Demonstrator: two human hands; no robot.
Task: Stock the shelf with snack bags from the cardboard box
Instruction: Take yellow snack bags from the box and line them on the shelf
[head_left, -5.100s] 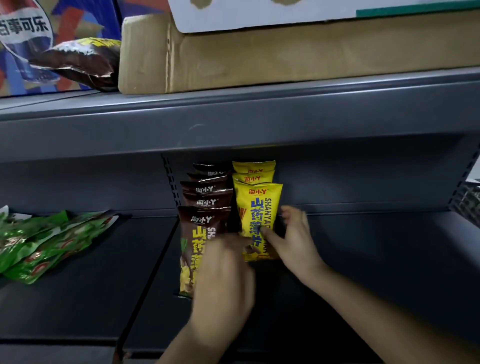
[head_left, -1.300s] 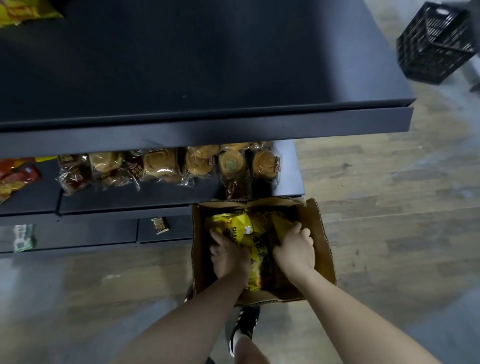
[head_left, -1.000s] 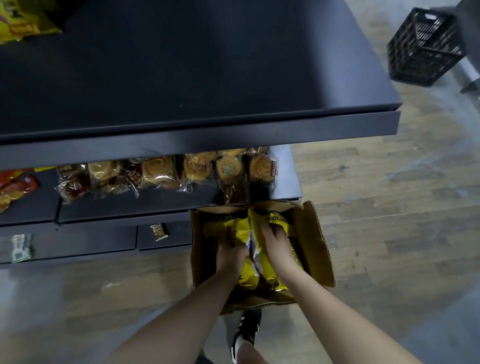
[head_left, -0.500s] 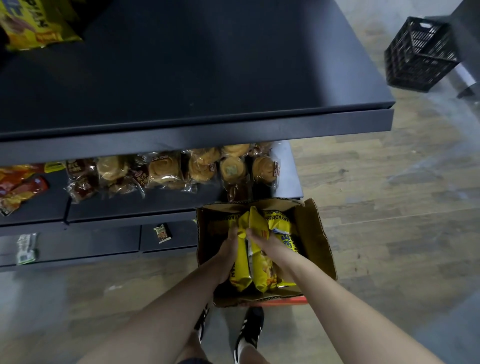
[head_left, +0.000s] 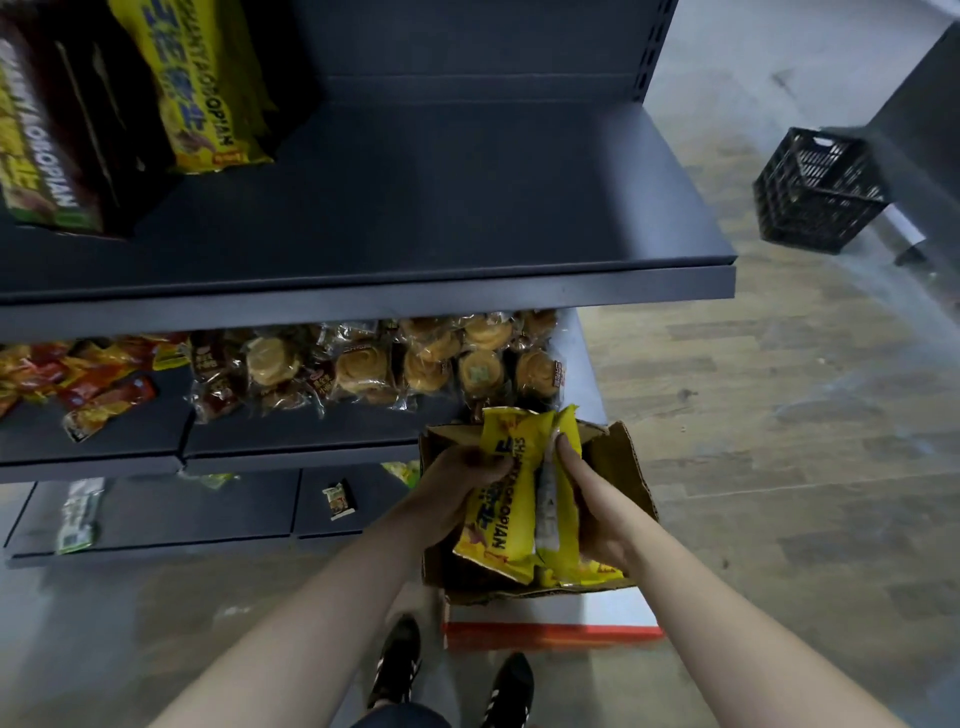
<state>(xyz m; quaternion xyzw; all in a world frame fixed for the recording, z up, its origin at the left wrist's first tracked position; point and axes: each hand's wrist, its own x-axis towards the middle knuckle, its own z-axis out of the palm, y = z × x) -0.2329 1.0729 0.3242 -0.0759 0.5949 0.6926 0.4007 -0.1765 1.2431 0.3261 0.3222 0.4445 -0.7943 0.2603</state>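
A bundle of yellow snack bags (head_left: 506, 499) stands on end above the open cardboard box (head_left: 621, 462) on the floor. My left hand (head_left: 457, 480) grips the bundle's left side, thumb over the front bag. My right hand (head_left: 592, 512) holds its right side, fingers laid along the bags. On the dark shelf (head_left: 415, 208) above, a row of yellow bags (head_left: 197, 88) and a row of brown bags (head_left: 47, 130) stand at the far left.
Wrapped pastries (head_left: 415, 364) and red-orange packets (head_left: 62, 379) fill the lower shelf just behind the box. A black plastic crate (head_left: 818, 192) sits on the wooden floor at right. My shoes (head_left: 452, 675) are below the box, beside a red-edged board (head_left: 550, 631).
Both hands gathered yellow bags inside the box and have lifted the bundle up out of it. My view has tilted upward, bringing the stocked rows on the shelf into sight.
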